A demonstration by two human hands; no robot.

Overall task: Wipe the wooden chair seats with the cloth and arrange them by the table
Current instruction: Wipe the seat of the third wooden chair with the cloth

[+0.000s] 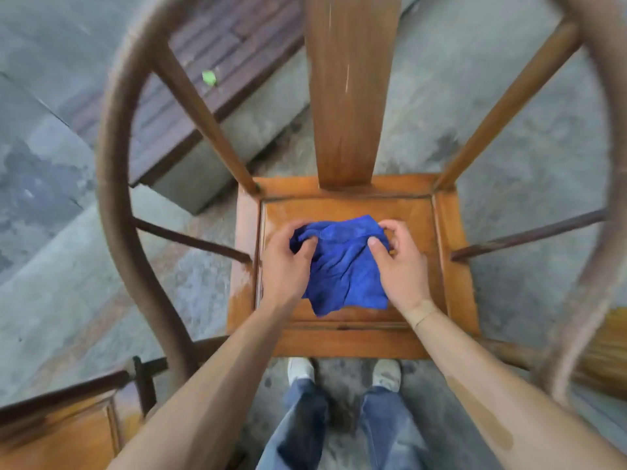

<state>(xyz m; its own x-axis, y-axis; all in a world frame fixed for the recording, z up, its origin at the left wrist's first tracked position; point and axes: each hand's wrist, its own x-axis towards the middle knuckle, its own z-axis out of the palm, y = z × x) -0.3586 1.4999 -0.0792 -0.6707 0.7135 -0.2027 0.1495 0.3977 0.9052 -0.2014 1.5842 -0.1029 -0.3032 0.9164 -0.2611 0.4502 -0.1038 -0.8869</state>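
We see the cloth [342, 262] bunched mid-seat [349, 344] on the chair [349, 96], nearer the front edge. Left hand [285, 266] pinches its left top corner, right hand [400, 262] pinches the right top corner, fingers curled into the fabric. Second chair [68, 432] sits lower left.

1. You work in soft, even daylight; no hard shadows fall around your hands.
2. A wet sheen glares on the chair seat [342, 205] left of your left hand [283, 266].
3. The curved armrest rail [115, 184] beyond both hands bends and smears with wide-angle distortion and motion blur.
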